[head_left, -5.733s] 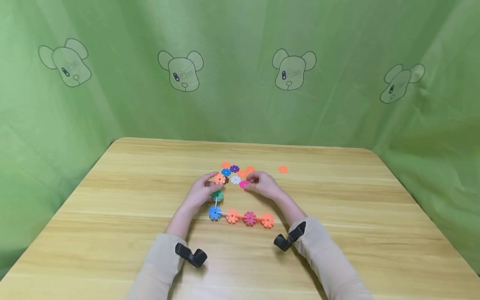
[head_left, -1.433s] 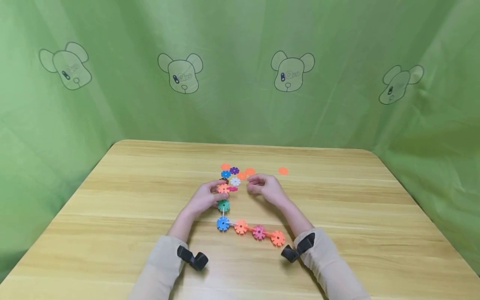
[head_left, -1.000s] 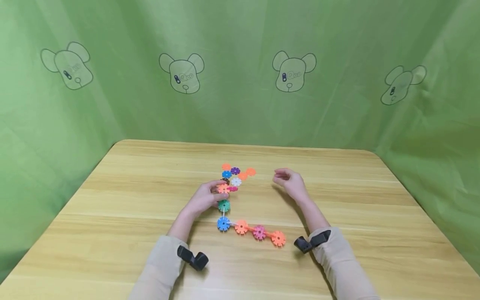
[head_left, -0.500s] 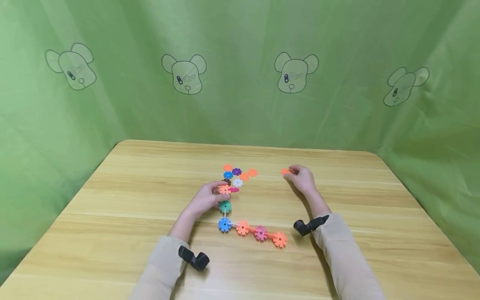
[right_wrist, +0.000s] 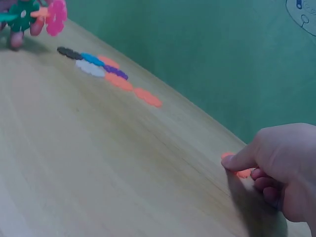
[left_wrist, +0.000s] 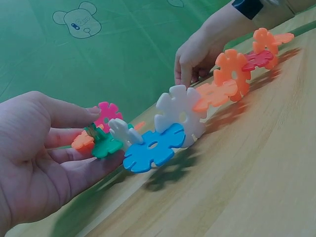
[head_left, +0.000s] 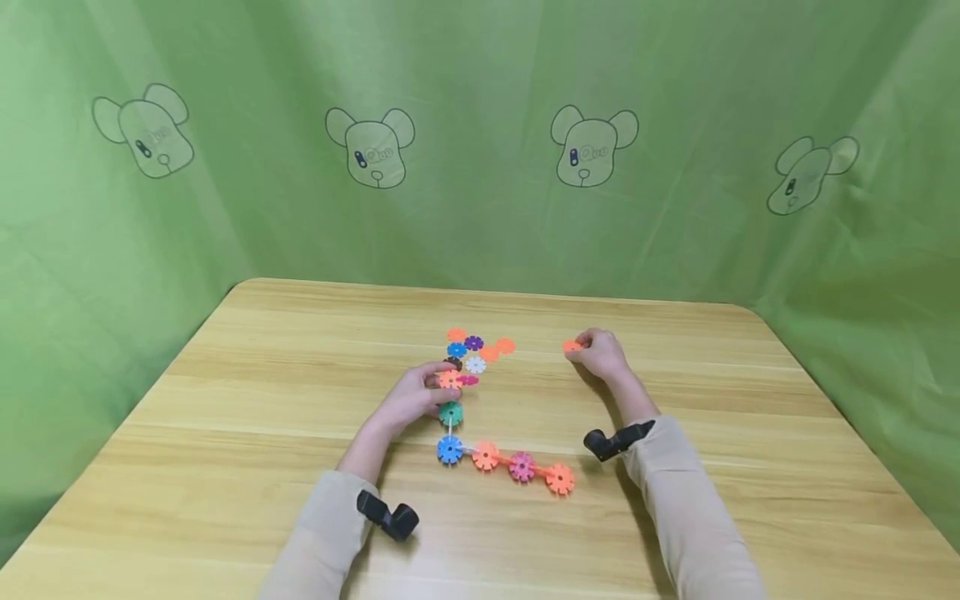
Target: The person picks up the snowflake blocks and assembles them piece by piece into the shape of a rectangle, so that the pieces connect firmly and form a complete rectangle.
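Observation:
My left hand (head_left: pixel 414 398) holds one end of a chain of slotted plastic snowflake discs. Its thumb and fingers grip around an orange disc (head_left: pixel 450 379) and the green disc (left_wrist: pixel 106 144). A pink disc (left_wrist: pixel 107 114) sticks out beyond them, slotted onto the orange one. Down the chain come a blue disc (left_wrist: pixel 154 147), a white disc (left_wrist: pixel 180 114) and several orange and pink ones, running to the right in the head view. Off to the right, my right hand (head_left: pixel 603 354) pinches a loose orange disc (right_wrist: pixel 240 172) at the tabletop, thumb on top.
Loose discs lie flat beyond my left hand: a white disc (head_left: pixel 476 365), a purple disc (head_left: pixel 473 342), a blue disc (right_wrist: pixel 92 59), a dark brown disc (right_wrist: pixel 69 53) and several orange ones. A green curtain (head_left: pixel 480 225) surrounds the wooden table (head_left: pixel 300 333).
My right hand earlier held the pink disc, which now sits on the chain. It let go, moved right and took hold of the lone orange disc. The chain has shifted slightly nearer.

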`<move>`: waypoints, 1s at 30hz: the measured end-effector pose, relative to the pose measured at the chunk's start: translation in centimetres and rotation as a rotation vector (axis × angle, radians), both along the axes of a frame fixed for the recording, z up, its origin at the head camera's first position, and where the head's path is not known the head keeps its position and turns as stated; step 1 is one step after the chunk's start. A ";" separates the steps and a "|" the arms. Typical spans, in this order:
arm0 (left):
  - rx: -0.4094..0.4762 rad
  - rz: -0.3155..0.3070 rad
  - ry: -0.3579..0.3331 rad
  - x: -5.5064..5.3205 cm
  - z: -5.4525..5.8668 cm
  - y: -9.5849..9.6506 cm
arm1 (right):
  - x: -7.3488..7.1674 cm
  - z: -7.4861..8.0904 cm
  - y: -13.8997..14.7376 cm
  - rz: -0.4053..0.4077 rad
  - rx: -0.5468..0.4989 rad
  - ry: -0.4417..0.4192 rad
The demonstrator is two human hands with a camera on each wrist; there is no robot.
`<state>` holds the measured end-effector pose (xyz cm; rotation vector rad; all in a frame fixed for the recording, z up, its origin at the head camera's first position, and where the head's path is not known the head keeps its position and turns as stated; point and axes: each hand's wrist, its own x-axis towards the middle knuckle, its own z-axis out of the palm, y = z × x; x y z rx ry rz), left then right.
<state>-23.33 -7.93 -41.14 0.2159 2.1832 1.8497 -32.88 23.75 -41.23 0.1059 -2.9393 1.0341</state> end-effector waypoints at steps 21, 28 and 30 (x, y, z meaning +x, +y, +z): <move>0.029 0.080 -0.014 0.4 0.7 0.3 | 2.9 0.5 -1.3 0.095 -0.283 -0.065; 0.060 0.112 -0.023 0.0 0.1 0.3 | 4.3 1.7 -4.9 0.116 -0.425 -0.103; 0.056 0.124 -0.018 0.0 0.1 0.3 | 4.9 2.1 -6.1 0.120 -0.467 -0.120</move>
